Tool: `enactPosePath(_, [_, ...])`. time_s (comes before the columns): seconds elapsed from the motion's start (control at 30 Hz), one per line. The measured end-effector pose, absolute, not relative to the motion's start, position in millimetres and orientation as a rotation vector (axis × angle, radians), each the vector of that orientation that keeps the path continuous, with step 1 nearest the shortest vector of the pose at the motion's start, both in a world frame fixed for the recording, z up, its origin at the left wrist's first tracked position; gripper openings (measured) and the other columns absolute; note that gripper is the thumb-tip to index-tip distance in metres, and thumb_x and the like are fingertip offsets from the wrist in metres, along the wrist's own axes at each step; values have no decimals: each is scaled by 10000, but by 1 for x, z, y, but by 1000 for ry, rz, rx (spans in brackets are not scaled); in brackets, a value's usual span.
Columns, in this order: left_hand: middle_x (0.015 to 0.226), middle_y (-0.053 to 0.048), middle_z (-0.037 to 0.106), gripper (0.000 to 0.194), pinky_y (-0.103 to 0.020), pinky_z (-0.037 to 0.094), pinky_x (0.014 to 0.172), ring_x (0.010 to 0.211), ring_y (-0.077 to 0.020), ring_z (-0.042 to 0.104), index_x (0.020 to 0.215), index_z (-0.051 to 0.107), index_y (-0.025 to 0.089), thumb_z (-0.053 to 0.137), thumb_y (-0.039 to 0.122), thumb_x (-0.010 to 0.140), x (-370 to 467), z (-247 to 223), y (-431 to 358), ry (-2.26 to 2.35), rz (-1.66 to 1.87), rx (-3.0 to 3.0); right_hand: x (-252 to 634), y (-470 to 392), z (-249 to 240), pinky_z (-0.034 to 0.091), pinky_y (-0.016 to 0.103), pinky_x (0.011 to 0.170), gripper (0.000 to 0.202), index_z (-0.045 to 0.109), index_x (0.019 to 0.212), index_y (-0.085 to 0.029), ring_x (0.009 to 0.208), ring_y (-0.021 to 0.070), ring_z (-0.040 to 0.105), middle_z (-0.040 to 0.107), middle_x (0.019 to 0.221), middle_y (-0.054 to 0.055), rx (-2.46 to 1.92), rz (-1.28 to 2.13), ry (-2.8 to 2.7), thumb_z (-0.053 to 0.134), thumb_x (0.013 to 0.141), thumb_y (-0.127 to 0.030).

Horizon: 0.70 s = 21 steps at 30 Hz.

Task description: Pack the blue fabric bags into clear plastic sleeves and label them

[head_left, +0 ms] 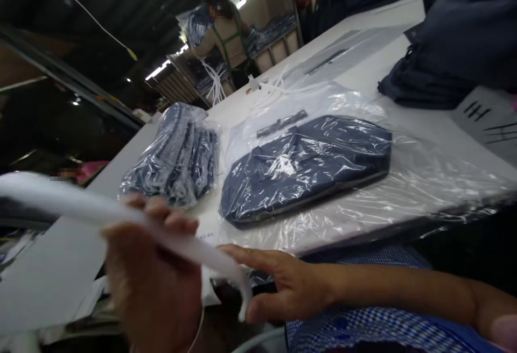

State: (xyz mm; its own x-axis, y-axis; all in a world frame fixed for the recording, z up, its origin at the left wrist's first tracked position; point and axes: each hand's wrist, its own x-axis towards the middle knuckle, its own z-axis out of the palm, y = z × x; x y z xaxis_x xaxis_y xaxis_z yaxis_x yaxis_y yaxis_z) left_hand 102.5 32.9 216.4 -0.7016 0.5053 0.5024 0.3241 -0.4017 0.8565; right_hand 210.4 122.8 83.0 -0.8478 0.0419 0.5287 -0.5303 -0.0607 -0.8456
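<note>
"What is the left hand [157, 272] doing?"

"It is closed on a long, white, flexible strip [81, 202], the fingers curled over from behind and the thumb pressed on the near side. The grip is a little blurred, but the strip is clearly clamped in it."

"And where does the strip run?"

"From the left edge of the view, across that grip, to a drooping end low in the middle, in front of the white surface [396, 16]."

"Is the right hand [293, 283] on it too?"

"Its thumb and forefinger stand well apart, with the drooping end beside them. The thumb tip is right next to that end; I cannot tell whether either fingertip touches it."

"What lies beyond the hands?"

"A dark blue folded fabric bundle in a shiny clear plastic bag [315, 164], resting on flat clear plastic sheeting [428, 186]. To its left sits a stack of dark blue pieces in clear plastic [173, 154]; to the right, a heap of dark blue cloth [456, 46]."

"Anyone else?"

"A person [226, 38] stands past the far end of the surface."
</note>
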Motion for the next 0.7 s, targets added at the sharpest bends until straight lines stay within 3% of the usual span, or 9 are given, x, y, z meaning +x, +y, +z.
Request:
enactPosePath(0.07, [901,60,648,182,-149,553,737,803,-48,636,984,650,258,606,409,892,115,205,73,1497,2233,1247,219,127,94,540,255,673,521,456,1390,-225,758,117,638,658,1048,55,431,2170,-1599,511,942,-485])
enactPosePath(0.1, [999,39,668,230,-197,562,802,905,-77,655,1052,634,261,553,431,919,118,197,89,1469,2167,1285,229,133,98,467,199,523,457,480,1356,-236,576,67,542,635,907,8,300,2232,-1501,474,963,-469])
enactPosePath(0.17, [1119,-8,669,334,-293,560,881,1029,-132,653,1152,593,265,431,485,959,118,171,109,1501,1931,1389,258,154,105,285,164,405,382,506,1309,-273,442,32,316,527,740,-58,-25,2190,-1346,451,977,-453])
enactPosePath(0.23, [1080,-33,682,356,-334,556,887,996,-152,663,1156,593,254,437,499,952,115,131,114,1647,1604,1485,297,180,112,195,180,400,351,542,1267,-290,435,40,215,435,661,-75,-295,1972,-1258,456,976,-465])
enactPosePath(0.3, [1025,-38,693,323,-349,555,865,941,-169,663,1110,619,245,575,477,889,115,80,110,1846,1193,1612,341,203,119,150,210,395,391,580,1235,-272,415,47,174,372,605,-78,-479,1671,-1213,495,946,-521])
enactPosePath(0.4, [1125,-71,664,434,-420,512,918,1059,-245,606,1121,617,240,713,484,775,119,8,101,2010,746,1864,402,220,122,130,245,377,460,637,1188,-218,367,44,181,387,566,-72,-683,1247,-1217,608,871,-549])
enactPosePath(0.53, [1036,-51,663,244,-369,480,881,991,-222,599,990,644,232,681,407,822,120,-36,97,2015,610,1912,450,211,111,159,273,364,314,693,1104,-176,353,51,279,521,612,-19,-893,871,-1267,646,881,-392])
enactPosePath(0.6, [973,-28,665,120,-325,470,840,941,-192,608,924,652,238,622,343,874,117,-38,100,2007,627,1880,458,204,102,213,276,379,221,708,1018,-177,379,52,331,568,662,-1,-978,820,-1317,653,882,-341])
enactPosePath(0.7, [933,-15,667,109,-303,460,822,912,-176,615,871,657,241,568,294,905,112,-33,105,1985,622,1873,462,199,88,279,268,404,198,706,948,-181,420,57,381,602,711,13,-1076,871,-1416,657,881,-361])
